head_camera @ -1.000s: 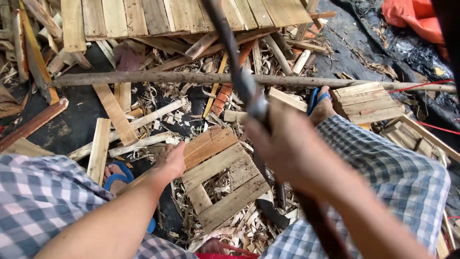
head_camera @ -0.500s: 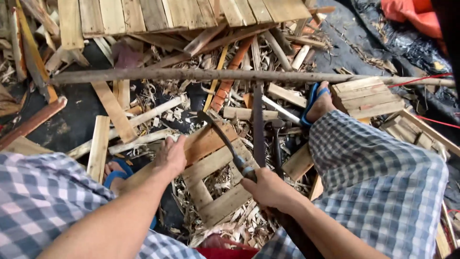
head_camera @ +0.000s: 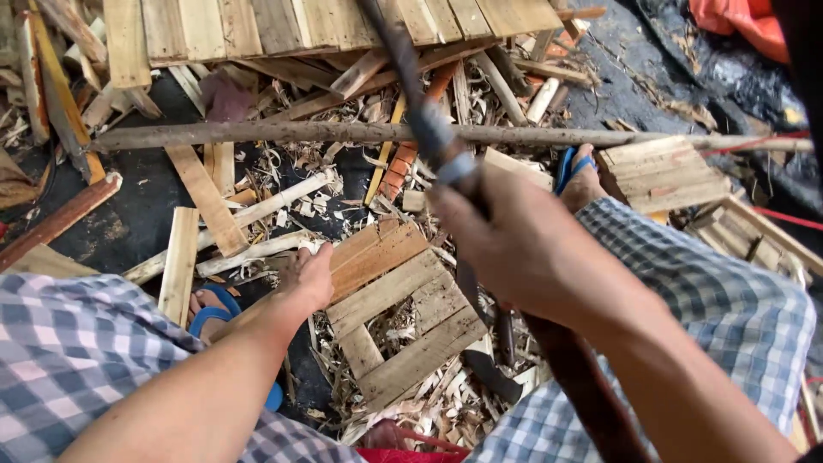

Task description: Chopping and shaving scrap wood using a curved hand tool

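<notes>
My right hand [head_camera: 523,249] grips the handle of a long chopping blade [head_camera: 411,94], raised close to the camera with the blade pointing up and away. Below it lies a small frame of nailed wooden slats [head_camera: 403,309] on the ground between my knees. My left hand [head_camera: 307,276] rests on the left corner of that frame, fingers curled over its edge. My legs in checked cloth [head_camera: 720,309] flank the frame, with blue sandals on my feet.
A long thin branch [head_camera: 283,133] lies across the ground behind the frame. Wood shavings, loose slats and offcuts cover the dark ground. A pallet of planks [head_camera: 283,26] lies at the top, a small slat stack [head_camera: 660,171] at right, orange cloth at top right.
The blade was raised, came down onto the slat frame half a second ago, and is raised again near the camera. My left hand stays on the frame's corner.
</notes>
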